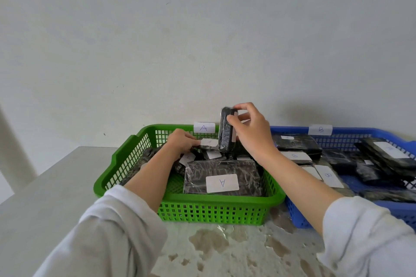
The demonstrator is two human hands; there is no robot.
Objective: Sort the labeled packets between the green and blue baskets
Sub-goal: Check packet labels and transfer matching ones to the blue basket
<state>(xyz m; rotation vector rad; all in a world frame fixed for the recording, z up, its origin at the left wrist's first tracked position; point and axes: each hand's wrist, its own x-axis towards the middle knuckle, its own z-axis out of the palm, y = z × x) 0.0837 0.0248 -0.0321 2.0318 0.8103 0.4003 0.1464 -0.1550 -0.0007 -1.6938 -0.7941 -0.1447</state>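
Observation:
A green basket tagged "A" stands left of a blue basket tagged "B". Both hold several black wrapped packets with white labels. My right hand holds one black packet upright above the back of the green basket; its label faces away and I cannot read it. My left hand reaches into the green basket and grips a small packet with a white label near the back wall. A large packet marked "A" lies flat at the front of the green basket.
The baskets sit on a pale stained tabletop against a white wall. Packets marked "B" lie in the blue basket. The table's left edge runs diagonally at far left.

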